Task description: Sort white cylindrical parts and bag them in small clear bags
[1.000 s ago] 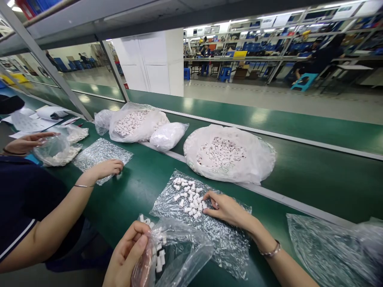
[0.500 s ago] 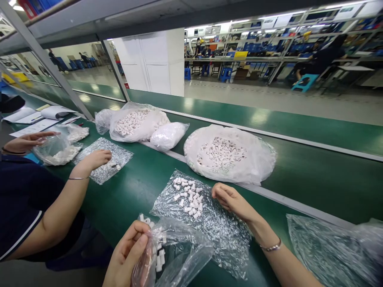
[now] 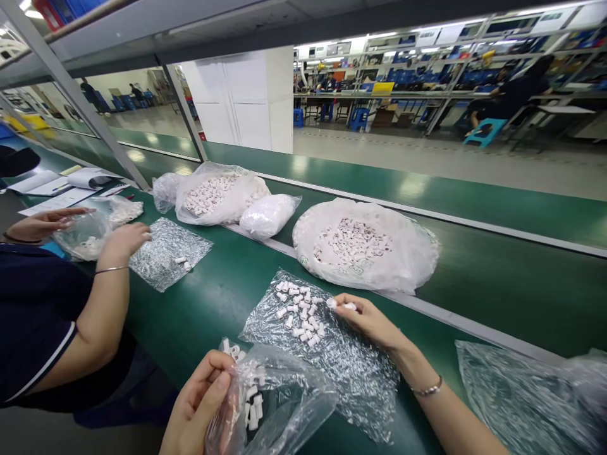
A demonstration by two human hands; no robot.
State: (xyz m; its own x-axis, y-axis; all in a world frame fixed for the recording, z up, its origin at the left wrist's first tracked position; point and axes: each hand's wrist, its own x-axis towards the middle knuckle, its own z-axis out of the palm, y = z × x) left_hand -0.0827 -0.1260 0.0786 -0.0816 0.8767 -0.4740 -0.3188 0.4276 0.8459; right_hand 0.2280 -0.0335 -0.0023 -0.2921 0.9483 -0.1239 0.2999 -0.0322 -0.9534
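Observation:
My left hand (image 3: 202, 401) grips the edge of a clear plastic bag (image 3: 296, 395) at the bottom of the view. Several white plastic fittings (image 3: 253, 411) show through the film. Above a flat, crinkled clear plastic bag (image 3: 358, 385), my right hand (image 3: 370, 322) pinches small white fittings (image 3: 349, 306) between thumb and fingers. To its left a loose group of white tubular fittings (image 3: 303, 316) lies on the crinkled plastic. Just beyond my right hand sits a large open bag (image 3: 408, 253) full of small white parts.
More bags of white parts (image 3: 215, 196) stand along the rail at back left. On my left, a co-worker's hands (image 3: 126, 240) are over another bag and plastic sheet (image 3: 171, 253). Folded clear plastic (image 3: 516, 385) lies at right. A metal post (image 3: 95, 107) rises behind the green bench (image 3: 213, 309).
My right hand has shifted slightly and now shows white fittings in its fingers. My left hand stays on the bag. The co-worker's nearer hand has moved left towards their bag.

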